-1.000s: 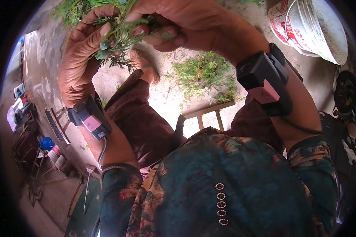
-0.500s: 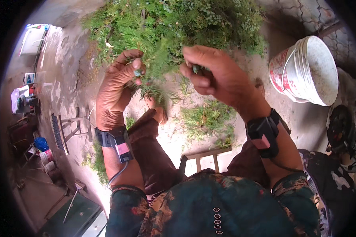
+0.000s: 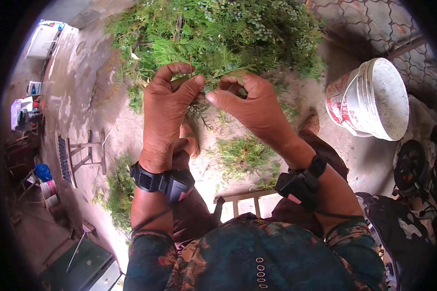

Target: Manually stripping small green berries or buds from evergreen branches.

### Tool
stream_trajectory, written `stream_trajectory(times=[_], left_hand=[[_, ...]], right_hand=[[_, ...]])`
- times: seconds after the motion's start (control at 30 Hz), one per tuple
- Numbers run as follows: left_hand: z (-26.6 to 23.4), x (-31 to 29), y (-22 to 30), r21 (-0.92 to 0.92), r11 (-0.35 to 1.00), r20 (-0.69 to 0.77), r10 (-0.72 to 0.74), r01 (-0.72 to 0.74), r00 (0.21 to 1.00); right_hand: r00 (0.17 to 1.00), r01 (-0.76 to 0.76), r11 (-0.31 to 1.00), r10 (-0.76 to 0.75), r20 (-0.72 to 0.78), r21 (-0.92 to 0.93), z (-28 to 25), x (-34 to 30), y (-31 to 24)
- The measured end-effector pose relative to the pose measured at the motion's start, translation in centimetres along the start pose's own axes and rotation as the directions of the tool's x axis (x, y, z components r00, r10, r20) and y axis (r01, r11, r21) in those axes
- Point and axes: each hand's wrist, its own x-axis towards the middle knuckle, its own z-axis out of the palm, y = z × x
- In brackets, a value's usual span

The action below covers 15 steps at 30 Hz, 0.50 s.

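Note:
Close together in front of me, both hands work at a leafy green conifer sprig [image 3: 197, 114]. My left hand [image 3: 167, 106] is closed on it, thumb against fingers, with fronds hanging below the fingertips. The thumb and fingers of my right hand [image 3: 255, 104] meet at a small blue-green cone [image 3: 208, 90] beside the left thumb. Whether more cones sit in the right palm is hidden. Beyond the hands lies a large heap of conifer branches [image 3: 218, 34], with many pale blue-green cones on its right side.
A white-and-red bucket [image 3: 342, 106] lies tipped on the right, its mouth facing right. Loose clippings [image 3: 245, 153] lie between my feet, and more greenery [image 3: 121, 191] at my left. A wooden frame [image 3: 247, 201] is in front of my lap. A small rack [image 3: 80, 155] stands farther left.
The hands were apart, with a cone at the left fingertips and something green in the right hand. My right hand has come leftward to the sprig, and my left hand has shifted right.

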Motion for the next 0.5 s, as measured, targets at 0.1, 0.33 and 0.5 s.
stream_trajectory(times=[0.1,0.33,0.5], left_hand=[[0.9,-0.5,0.1,0.015,1.0,0.007,0.007,-0.008,1.0],[1.4,-0.8,-0.2,-0.097,0.995,0.036,-0.036,0.039,0.999],[-0.1,-0.3,0.1,-0.266,0.942,0.211,-0.15,0.205,0.966]], right_hand=[[0.993,0.1,0.994,-0.102,-0.066,-0.038,0.3,0.3,1.3],[0.983,0.151,0.981,-0.162,-0.087,-0.123,0.0,-0.2,0.0],[0.956,-0.262,0.835,0.155,0.25,0.484,-2.1,-0.5,-1.9]])
